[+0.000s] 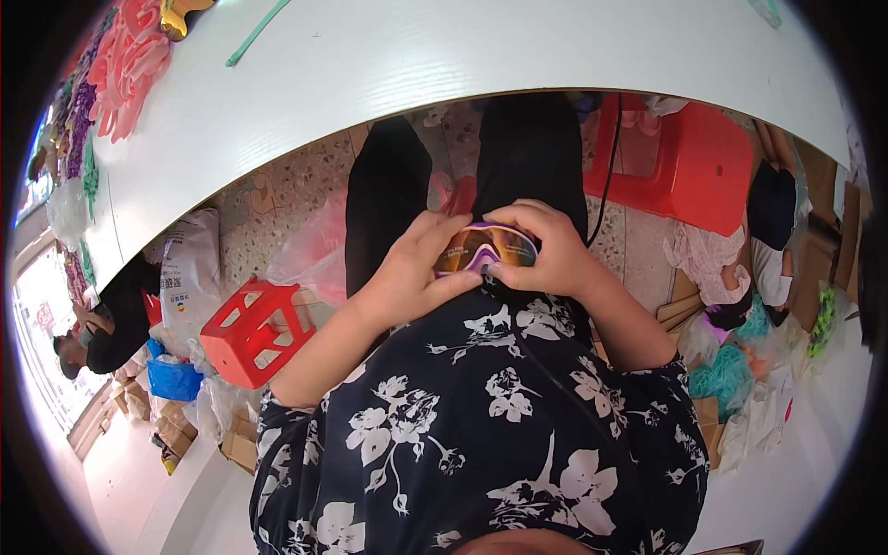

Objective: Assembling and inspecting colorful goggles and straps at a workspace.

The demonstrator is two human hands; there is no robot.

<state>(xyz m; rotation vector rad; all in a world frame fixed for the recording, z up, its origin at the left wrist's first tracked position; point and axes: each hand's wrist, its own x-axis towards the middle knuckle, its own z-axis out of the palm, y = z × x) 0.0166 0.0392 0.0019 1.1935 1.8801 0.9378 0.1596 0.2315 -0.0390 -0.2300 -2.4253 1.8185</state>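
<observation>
Item one: purple-framed, wraparound goggles with an orange mirrored lens (504,242), one piece. Location: over my lap, clear of the near edge of the white, wood-grained table (416,55). Grip: both hands closed on it. My left hand (416,264) pinches the left end, thumb along the lower rim; my right hand (552,248) has its fingers over the upper rim and its thumb by the nose notch.

Handling, as I judge it: light; frame stiff with a little spring; lens smooth, slippery, quick to smear or scratch. Best hold: the purple rim at both ends, my fingertips off the lens face.

Containers:
- White, printed plastic sack (199,245), upright beyond the table's left edge; contents hidden from me.
- Bright blue plastic bag (173,379), below that sack; contents I cannot tell.
- Translucent pink plastic bag (310,254), on the floor beside my left leg, below the near edge; loosely crumpled, contents unclear.
- Brown cardboard box (242,442), low on my left; its inside does not show.

Loose stock: soft, coral-pink strips (134,69), heaped at the table's left edge; teal, stringy bundle (724,381), low on my right among clear plastic.
</observation>
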